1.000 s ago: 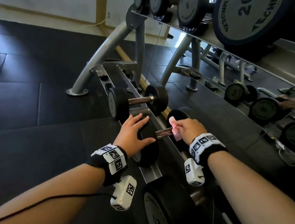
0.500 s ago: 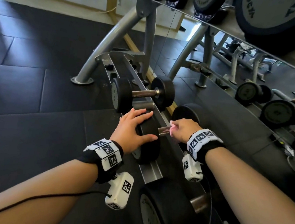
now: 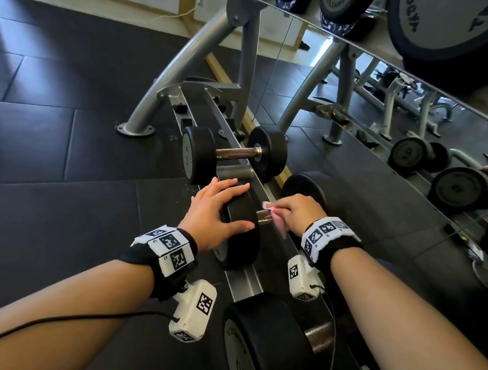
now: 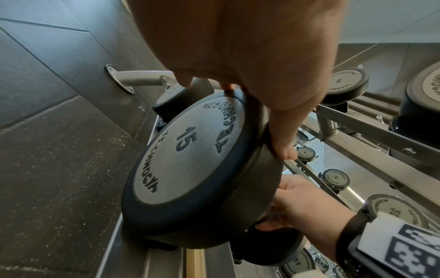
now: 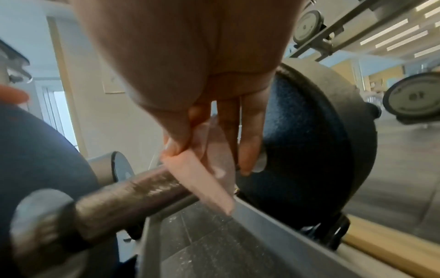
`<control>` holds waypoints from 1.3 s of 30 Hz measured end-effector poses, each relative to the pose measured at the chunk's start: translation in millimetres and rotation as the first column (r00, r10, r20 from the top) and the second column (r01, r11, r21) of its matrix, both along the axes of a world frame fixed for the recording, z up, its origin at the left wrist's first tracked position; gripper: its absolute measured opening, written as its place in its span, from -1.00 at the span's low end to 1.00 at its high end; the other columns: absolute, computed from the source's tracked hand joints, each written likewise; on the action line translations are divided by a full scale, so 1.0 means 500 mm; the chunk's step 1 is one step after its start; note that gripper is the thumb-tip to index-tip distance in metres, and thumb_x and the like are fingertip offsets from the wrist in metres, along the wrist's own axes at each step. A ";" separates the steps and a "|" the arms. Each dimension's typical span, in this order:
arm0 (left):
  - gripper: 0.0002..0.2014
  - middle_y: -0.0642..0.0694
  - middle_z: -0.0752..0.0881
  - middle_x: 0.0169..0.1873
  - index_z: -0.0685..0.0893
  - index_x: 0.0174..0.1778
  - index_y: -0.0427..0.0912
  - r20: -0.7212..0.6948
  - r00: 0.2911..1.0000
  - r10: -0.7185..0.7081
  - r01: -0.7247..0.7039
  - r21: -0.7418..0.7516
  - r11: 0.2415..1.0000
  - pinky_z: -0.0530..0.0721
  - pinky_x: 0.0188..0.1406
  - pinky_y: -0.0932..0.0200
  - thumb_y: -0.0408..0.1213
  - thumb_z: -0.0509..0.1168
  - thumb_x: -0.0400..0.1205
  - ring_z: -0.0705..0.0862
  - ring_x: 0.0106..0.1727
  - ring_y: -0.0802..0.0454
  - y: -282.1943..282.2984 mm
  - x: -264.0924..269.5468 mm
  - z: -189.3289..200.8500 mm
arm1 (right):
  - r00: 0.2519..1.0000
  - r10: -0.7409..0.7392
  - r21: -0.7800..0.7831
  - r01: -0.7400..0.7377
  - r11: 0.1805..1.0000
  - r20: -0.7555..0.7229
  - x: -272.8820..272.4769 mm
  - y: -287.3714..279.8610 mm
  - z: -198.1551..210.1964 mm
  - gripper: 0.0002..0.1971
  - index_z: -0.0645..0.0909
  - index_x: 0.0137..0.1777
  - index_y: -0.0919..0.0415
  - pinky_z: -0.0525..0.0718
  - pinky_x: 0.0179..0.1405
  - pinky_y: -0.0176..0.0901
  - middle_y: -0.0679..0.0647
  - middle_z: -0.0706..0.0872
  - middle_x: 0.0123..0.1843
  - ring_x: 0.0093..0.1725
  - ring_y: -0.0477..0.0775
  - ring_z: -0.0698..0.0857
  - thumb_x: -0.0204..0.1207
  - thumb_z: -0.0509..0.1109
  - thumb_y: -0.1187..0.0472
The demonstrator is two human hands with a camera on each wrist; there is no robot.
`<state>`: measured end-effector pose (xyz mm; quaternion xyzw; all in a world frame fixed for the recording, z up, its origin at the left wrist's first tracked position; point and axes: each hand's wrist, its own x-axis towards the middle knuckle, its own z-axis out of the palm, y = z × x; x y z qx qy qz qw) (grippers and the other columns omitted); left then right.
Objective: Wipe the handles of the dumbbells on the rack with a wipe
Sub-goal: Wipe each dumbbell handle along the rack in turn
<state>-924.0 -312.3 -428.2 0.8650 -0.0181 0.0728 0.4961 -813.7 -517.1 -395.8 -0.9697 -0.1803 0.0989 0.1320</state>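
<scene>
The 15 dumbbell's handle [image 3: 264, 214] is now covered further toward its front end by the pink wipe [image 3: 275, 216], pinched in the right hand [image 3: 296, 214]; the left hand [image 3: 214, 204] stays spread flat on the front head [image 3: 241, 233], so wiping continues.

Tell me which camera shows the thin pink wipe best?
The right wrist view: the thin pink wipe fills the middle, pinched against the metal dumbbell handle. The head view shows only a small pink scrap; the left wrist view shows none.

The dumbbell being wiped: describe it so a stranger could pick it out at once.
Start at the grey rack and follow its bottom rail. The dumbbell is second from the rail's far end. Its end plate reads 15, the left hand rests on it, and the right hand holds a pink wipe on its handle.
</scene>
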 end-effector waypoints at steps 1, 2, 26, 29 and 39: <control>-0.24 0.20 0.25 0.65 0.34 0.58 0.33 0.000 1.000 0.001 -0.001 -0.002 1.000 -0.05 0.68 -0.36 0.02 0.53 0.48 -0.09 0.73 0.06 -0.001 0.000 0.000 | 0.999 0.023 0.017 -0.022 1.000 -0.045 0.000 0.004 0.006 -0.79 0.78 0.17 -0.18 0.63 0.12 -0.10 -0.10 0.81 -0.08 -0.06 -0.07 0.72 0.65 0.35 0.03; -0.24 0.20 0.25 0.64 0.34 0.58 0.33 0.000 1.000 0.001 -0.001 -0.002 1.000 -0.05 0.68 -0.36 0.01 0.53 0.48 -0.10 0.73 0.06 -0.002 0.000 0.000 | 0.997 0.039 0.015 -0.038 0.999 -0.072 0.001 0.007 0.013 -0.79 0.79 0.16 -0.19 0.65 0.16 -0.05 -0.11 0.79 -0.13 -0.06 -0.05 0.74 0.64 0.36 0.03; -0.27 0.22 0.16 0.66 0.29 0.60 0.32 -0.030 0.999 -0.013 0.014 0.027 1.000 -0.09 0.64 -0.47 0.01 0.48 0.54 -0.17 0.73 0.01 -0.006 -0.001 0.000 | 0.977 -0.106 0.180 0.139 0.974 -0.185 -0.003 0.020 -0.005 -0.78 0.78 0.20 0.09 0.78 -0.01 -0.14 0.14 0.83 -0.07 -0.33 -0.06 0.74 0.65 0.37 0.27; -0.26 0.21 0.17 0.66 0.29 0.61 0.30 -0.021 1.000 -0.006 0.007 0.060 0.998 -0.10 0.64 -0.46 0.02 0.48 0.54 -0.16 0.74 -0.01 -0.007 0.002 -0.002 | 0.973 0.018 0.211 0.032 0.977 -0.232 -0.020 0.051 -0.003 -0.79 0.77 0.19 0.09 0.70 -0.28 -0.30 0.16 0.82 -0.15 -0.42 -0.07 0.74 0.68 0.33 0.22; -0.25 0.22 0.14 0.67 0.24 0.60 0.35 -0.028 0.999 -0.020 0.021 0.046 0.999 -0.07 0.65 -0.44 0.05 0.47 0.54 -0.18 0.73 0.03 -0.005 0.008 -0.010 | 0.962 -0.104 0.164 0.148 0.975 -0.253 -0.016 0.035 0.029 -0.78 0.77 0.21 0.12 0.73 -0.05 -0.17 0.07 0.78 -0.20 -0.29 -0.02 0.71 0.70 0.31 0.23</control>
